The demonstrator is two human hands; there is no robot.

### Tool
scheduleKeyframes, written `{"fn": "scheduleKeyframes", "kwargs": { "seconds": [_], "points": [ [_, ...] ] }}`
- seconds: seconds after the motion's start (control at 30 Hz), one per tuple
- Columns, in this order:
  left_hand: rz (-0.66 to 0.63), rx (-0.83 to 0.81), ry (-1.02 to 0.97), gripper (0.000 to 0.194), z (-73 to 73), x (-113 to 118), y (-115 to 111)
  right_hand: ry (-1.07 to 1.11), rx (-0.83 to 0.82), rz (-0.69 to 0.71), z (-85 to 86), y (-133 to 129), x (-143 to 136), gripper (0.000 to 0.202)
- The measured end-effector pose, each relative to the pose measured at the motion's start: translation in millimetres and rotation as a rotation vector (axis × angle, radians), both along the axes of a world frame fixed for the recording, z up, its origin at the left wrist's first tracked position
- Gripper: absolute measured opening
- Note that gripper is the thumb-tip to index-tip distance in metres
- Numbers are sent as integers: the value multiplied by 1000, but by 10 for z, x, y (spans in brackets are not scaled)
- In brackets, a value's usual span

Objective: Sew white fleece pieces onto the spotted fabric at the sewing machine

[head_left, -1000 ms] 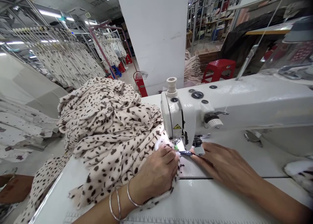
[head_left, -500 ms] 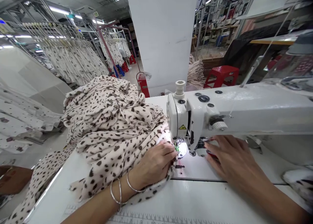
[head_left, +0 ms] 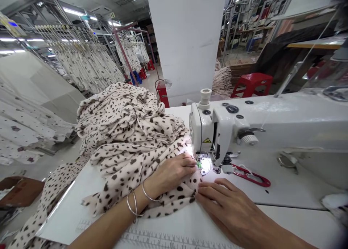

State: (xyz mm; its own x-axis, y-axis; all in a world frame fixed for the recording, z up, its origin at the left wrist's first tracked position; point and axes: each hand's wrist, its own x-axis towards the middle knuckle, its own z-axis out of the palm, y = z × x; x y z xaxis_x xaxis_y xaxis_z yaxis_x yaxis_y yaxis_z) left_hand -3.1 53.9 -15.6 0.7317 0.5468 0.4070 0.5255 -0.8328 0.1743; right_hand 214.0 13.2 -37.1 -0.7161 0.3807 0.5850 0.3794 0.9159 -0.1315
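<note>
- While clasping spotted cloth (head_left: pixel 136 133) with the grip of the left hand (head_left: pixel 172 173), pictured beside a sewing machine (head_left: pixel 293 118).
- Touching the cloth's edge with the right hand (head_left: pixel 228 207), impossible to tell if pinching.
- Also in view on the surface (head_left: pixel 70 205): heaped cloth, red snips (head_left: pixel 265 182).

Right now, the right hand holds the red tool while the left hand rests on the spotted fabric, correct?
No: the head view shows the red tool lying on the machine bed, not in the right hand; the left hand rests on the spotted fabric.
</note>
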Motion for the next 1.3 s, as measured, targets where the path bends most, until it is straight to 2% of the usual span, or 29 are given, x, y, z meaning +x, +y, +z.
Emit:
{"fn": "scheduleKeyframes", "kwargs": {
  "seconds": [0.27,0.47,0.7,1.1,1.3],
  "points": [
    [33,-75,18,25,15,10,20,22,19,-4,-51,-15,-5,34],
    [46,-146,-53,25,-26,-3,68,-6,-32,-2,-122,-7,11,32],
    [48,-131,-35,23,-94,-27,75,16,-32,-16,-61,-11,-2,31],
    [35,-110,11,27,-39,-24,34,19,-73,-47,-23,-47,-27,30],
    [64,-65,11,27,-32,-10,-23,23,-103,-32,36,11,2,22]
  ]
}}
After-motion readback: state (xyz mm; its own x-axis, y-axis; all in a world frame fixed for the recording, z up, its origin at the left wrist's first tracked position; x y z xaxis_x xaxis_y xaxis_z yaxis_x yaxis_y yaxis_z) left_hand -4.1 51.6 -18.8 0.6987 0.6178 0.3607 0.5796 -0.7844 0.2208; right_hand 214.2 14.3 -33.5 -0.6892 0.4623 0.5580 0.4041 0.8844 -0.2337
